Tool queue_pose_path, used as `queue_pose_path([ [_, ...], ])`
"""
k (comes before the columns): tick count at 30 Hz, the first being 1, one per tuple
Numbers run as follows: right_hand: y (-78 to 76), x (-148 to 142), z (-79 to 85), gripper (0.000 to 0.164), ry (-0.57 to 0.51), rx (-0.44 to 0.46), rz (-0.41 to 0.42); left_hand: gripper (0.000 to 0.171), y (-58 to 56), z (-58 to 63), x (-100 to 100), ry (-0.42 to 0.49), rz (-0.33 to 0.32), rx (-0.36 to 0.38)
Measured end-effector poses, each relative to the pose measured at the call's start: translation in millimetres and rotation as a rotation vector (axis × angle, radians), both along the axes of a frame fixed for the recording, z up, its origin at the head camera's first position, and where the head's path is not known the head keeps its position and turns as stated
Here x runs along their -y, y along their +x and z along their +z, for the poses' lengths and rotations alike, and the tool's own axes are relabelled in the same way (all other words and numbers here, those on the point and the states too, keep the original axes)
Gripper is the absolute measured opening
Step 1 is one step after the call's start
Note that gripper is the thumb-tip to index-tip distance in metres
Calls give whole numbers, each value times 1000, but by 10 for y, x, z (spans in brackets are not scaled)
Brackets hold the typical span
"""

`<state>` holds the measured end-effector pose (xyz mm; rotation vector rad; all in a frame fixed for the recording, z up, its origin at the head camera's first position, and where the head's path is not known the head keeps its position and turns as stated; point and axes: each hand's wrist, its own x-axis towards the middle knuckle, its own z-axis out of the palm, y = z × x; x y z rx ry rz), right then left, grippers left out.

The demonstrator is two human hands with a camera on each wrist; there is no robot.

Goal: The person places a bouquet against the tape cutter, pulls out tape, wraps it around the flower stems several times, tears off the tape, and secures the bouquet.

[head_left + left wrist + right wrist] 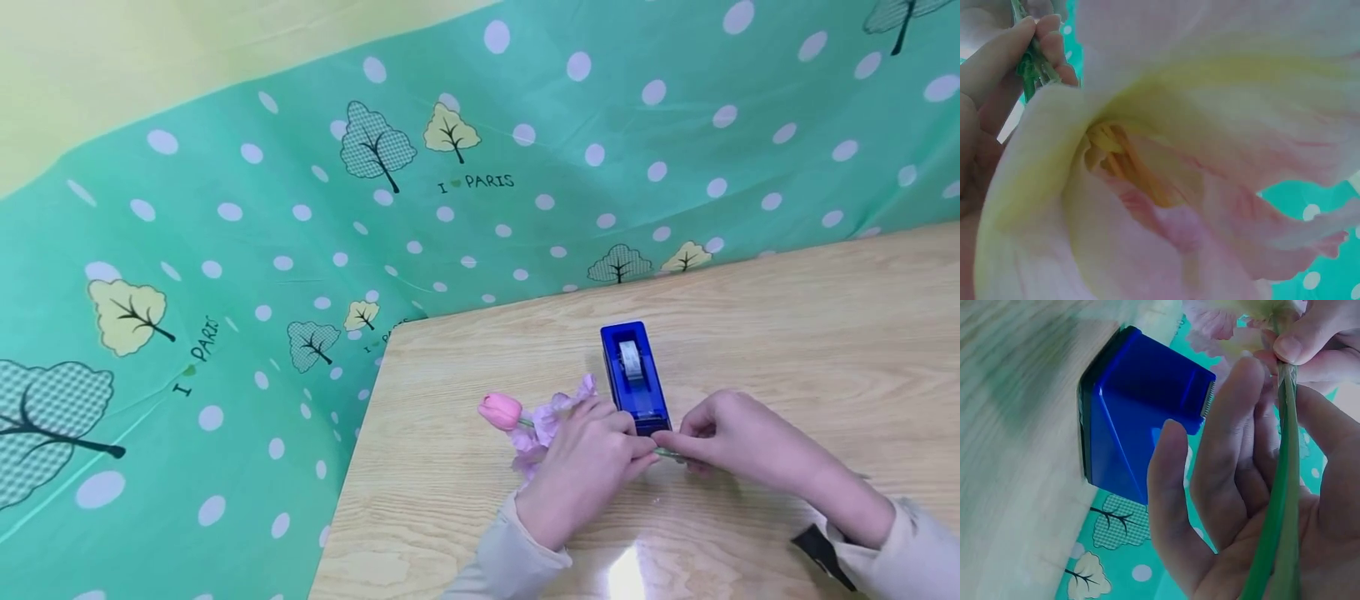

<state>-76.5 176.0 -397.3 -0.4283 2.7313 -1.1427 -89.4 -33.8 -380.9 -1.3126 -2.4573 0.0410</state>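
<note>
- The left hand [581,471] pinches the green stem [1275,506] of the artificial flowers [536,421] just below the blooms; the left wrist view shows its fingertips [1041,37] closed on the stem, with a pale pink blossom [1197,162] filling most of that view.
- The right hand [738,446] holds the same stem further down: in the right wrist view the stem runs across the palm with the fingers curled loosely round it.
- The stem's long axis lies roughly left to right across the table [787,333], blooms and a pink tulip bud [500,410] to the left, the bare end under the right hand.
- The two hands meet at the middle of the stem, fingertips almost touching.
- The blue tape dispenser [633,375] stands just beyond that meeting point, its cutter end facing the hands and very near the stem. Both hands are about equally near it.
- A green spotted cloth [300,208] with trees hangs behind the table.
</note>
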Motion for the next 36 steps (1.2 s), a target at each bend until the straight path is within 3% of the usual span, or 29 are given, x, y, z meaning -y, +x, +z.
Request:
queue_pose_path([
  [3,16,14,58,41,75,-74,-57,15,-10,5,16,8,3,11],
  [7,34,30,161,20,133,-309,-121,15,-30,23,42,43,18,30],
  [9,42,46,211,9,126,-427,-101,15,-34,42,56,62,26,39],
  [11,49,72,255,10,113,-510,-55,16,-41,60,71,74,30,38],
  [15,51,139,309,17,125,-567,48,16,-51,95,97,99,32,49],
  [20,22,217,341,11,124,-517,89,16,-57,148,149,114,49,59],
  [25,-9,227,325,1,64,-354,117,16,-72,167,169,107,49,64],
  [30,-44,222,246,8,-15,-203,203,15,-90,173,172,69,25,70],
  [36,-63,215,178,14,-73,-145,250,13,-115,158,187,43,10,32],
])
